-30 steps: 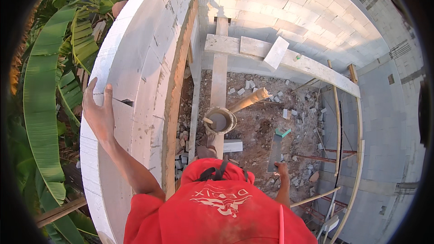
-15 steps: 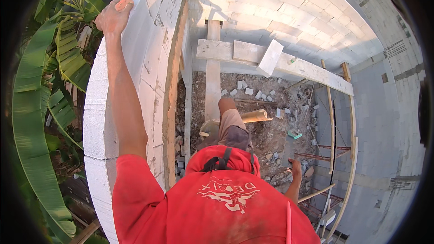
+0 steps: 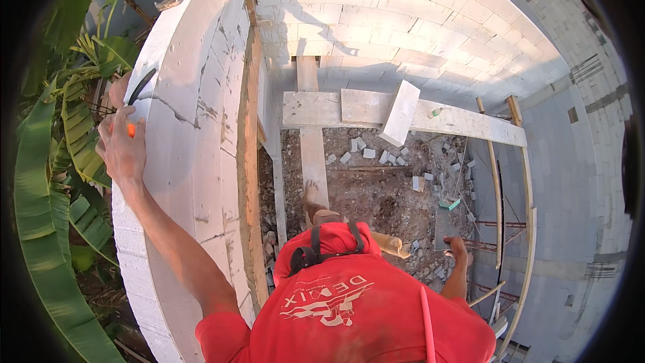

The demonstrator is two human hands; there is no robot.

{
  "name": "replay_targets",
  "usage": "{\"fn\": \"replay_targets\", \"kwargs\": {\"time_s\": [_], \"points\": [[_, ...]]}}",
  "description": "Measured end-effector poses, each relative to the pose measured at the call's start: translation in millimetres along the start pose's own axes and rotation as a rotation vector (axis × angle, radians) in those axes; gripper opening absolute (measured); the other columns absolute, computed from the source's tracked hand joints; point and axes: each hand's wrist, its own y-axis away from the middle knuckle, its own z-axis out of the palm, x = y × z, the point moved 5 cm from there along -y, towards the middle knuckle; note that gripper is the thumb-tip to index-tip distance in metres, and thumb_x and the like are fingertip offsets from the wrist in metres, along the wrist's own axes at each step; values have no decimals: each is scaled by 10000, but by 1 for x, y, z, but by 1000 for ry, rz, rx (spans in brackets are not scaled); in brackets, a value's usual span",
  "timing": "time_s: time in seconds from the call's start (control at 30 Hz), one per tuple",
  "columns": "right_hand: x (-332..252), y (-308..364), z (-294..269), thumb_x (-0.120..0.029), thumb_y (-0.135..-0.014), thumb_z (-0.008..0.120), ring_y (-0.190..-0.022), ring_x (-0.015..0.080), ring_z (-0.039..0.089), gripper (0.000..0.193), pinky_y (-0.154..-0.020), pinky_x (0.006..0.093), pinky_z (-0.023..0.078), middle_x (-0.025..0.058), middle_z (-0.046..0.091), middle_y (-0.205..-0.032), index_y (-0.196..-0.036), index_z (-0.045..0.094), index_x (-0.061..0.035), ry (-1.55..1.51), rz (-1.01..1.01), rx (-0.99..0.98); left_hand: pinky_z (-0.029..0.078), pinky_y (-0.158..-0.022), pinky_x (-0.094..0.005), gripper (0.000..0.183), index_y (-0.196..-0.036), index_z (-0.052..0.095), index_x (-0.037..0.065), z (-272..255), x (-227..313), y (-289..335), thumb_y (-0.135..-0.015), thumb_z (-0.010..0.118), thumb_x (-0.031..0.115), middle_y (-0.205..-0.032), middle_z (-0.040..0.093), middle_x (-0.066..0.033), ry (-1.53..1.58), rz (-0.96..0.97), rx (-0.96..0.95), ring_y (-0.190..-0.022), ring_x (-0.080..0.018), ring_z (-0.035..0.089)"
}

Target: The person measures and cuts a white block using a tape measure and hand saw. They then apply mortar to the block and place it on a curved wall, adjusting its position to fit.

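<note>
At the left, my left hand (image 3: pixel 125 151) is closed round the orange handle (image 3: pixel 131 130) of a tool with a curved black neck (image 3: pixel 142 87). It is at the outer edge of a pale block wall (image 3: pixel 176 138), beside a crack or joint. The tool's working end is hard to make out. Low on the right, my right hand (image 3: pixel 457 253) has curled fingers at a flat grey blade-like piece (image 3: pixel 444 227), which it appears to hold. A small green-and-white object (image 3: pixel 449 204) shows by that piece's far end; whether they are joined I cannot tell.
Pale planks (image 3: pixel 312 109) span the gap over rubble-strewn ground (image 3: pixel 376 191), with a loose block (image 3: pixel 400 114) on them. My bare foot (image 3: pixel 312 191) rests on a narrow board (image 3: pixel 313 158). Wooden poles (image 3: pixel 494 181) stand right; banana leaves (image 3: pixel 37 208) hang left.
My left hand has come back toward me along the wall's edge with the orange-handled tool. My view has shifted, and the right hand shows slightly farther right.
</note>
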Motion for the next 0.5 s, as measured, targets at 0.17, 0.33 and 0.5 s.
{"fn": "replay_targets", "kwargs": {"time_s": [0.17, 0.33, 0.5], "points": [[-123, -77, 94, -202, -909, 696, -575, 221, 617, 221, -533, 396, 538, 99, 653, -793, -1029, 674, -17, 144, 135, -99, 415, -1067, -445, 289, -1209, 664, 186, -14, 12, 7, -921, 681, 207, -1351, 558, -56, -112, 13, 67, -1254, -291, 528], [-248, -77, 197, -266, -926, 704, -577, 232, 615, 266, -567, 396, 537, 81, 641, -736, -956, 696, -1, 142, 67, -212, 474, -1014, -426, 234, -1175, 673, 118, -30, 24, 2, -946, 655, 160, -1308, 594, -80, -21, -127, 121, -1266, -254, 545], [-360, -63, 251, -347, -900, 738, -610, 163, 597, 384, -581, 380, 492, 78, 677, -725, -831, 702, 29, 322, -312, -380, 568, -976, -466, 166, -1136, 691, 121, -57, 100, -25, -1034, 575, 184, -1375, 545, -178, 215, 224, 480, -1324, -326, 514]]}}
